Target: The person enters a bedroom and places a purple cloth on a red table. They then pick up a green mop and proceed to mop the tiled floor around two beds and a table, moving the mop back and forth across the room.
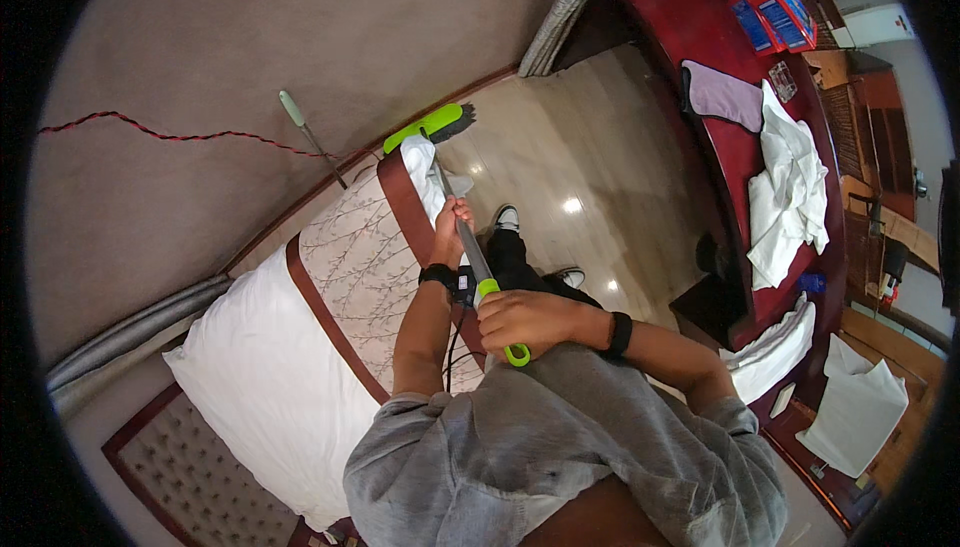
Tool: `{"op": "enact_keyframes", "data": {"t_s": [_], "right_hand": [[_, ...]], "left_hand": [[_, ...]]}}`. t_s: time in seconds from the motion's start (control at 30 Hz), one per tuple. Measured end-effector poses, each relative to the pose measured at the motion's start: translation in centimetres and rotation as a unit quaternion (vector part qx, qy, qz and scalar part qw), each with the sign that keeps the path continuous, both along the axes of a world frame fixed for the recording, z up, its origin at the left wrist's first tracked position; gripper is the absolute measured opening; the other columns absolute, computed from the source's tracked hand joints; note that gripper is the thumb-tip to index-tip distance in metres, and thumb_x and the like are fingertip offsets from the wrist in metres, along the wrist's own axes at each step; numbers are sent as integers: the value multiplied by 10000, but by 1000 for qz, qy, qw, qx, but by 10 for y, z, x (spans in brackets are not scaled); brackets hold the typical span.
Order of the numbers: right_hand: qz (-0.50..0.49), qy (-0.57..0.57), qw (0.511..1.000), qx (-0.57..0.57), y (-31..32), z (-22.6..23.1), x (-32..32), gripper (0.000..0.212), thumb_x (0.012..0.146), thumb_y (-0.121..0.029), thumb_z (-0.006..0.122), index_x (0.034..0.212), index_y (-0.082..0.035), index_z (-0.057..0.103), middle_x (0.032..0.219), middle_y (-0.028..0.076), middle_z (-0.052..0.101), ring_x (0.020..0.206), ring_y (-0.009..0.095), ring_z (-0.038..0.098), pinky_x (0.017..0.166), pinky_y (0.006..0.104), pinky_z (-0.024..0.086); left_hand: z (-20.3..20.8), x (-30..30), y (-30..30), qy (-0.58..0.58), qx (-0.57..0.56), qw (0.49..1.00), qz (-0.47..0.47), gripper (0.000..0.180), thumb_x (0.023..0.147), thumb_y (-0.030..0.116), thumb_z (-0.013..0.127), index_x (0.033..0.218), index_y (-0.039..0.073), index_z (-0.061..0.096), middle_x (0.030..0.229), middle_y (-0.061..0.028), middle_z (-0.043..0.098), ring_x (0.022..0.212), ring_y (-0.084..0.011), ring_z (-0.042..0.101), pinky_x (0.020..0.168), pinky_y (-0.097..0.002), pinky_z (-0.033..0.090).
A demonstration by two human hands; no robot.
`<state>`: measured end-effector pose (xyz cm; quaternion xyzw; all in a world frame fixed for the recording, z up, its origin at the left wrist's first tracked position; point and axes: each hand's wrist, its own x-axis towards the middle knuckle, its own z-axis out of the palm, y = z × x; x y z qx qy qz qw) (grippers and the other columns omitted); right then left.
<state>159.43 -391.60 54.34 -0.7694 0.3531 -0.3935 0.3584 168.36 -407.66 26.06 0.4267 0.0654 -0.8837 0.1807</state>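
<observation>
A broom [472, 252] with a grey shaft runs slantwise in front of me. Its bright green head [407, 134] with dark bristles is at the foot of the wall, beyond the corner of the bed. My left hand [453, 217] is closed round the middle of the shaft. Nearer my body, my right hand [527, 321] grips the green handle end, whose hanging loop sticks out below the fingers. White cloth at the bed's corner partly hides the shaft close to the head.
At left stands a bed [270, 337] with white bedding and a patterned runner [350, 237]. A thin pole with a pale green grip [290, 107] leans by the wall, near a red-black cord [180, 129]. Along the right, a dark red desk [665, 7] bears cloths and boxes. Glossy floor [590, 137] lies between.
</observation>
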Motion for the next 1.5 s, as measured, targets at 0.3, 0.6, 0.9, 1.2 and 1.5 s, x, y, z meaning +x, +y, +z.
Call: {"op": "enact_keyframes", "data": {"t_s": [0.3,0.6,0.9,1.2,1.5], "right_hand": [[-126,-59,990,9,141,29,-30,261,756,-70,625,594,-62,420,577,80,456,577,281,492,567,381,412],[-307,-17,932,190,379,102,-16,265,733,-280,747,820,-64,620,1071,147,610,1154,366,516,1030,466,370],[-479,7,661,577,482,131,53,260,786,-115,680,1016,-18,608,1250,233,536,1069,357,585,845,390,476],[-490,-30,669,558,475,85,64,571,804,11,592,1320,-36,355,1254,250,460,1137,408,494,897,425,431],[-477,-118,693,528,397,-60,10,684,816,-18,579,1420,-109,271,1180,251,535,1061,404,552,891,404,446]], "left_hand": [[41,-45,134,109,238,964,-53,255,929,267,489,759,78,466,643,-17,418,550,-125,459,491,-241,452],[49,-79,360,-101,142,892,-417,286,954,271,436,913,-12,452,782,-131,507,757,-308,579,726,-474,540],[16,-87,482,-158,131,801,-562,140,942,153,406,944,14,423,713,-93,466,574,-247,556,599,-473,558],[10,-55,492,-245,5,838,-487,242,944,240,463,894,3,457,622,-96,484,487,-221,514,482,-396,498],[-26,-109,356,-297,-144,861,-386,249,966,263,460,942,24,398,640,-72,453,490,-188,479,439,-343,437]]}}
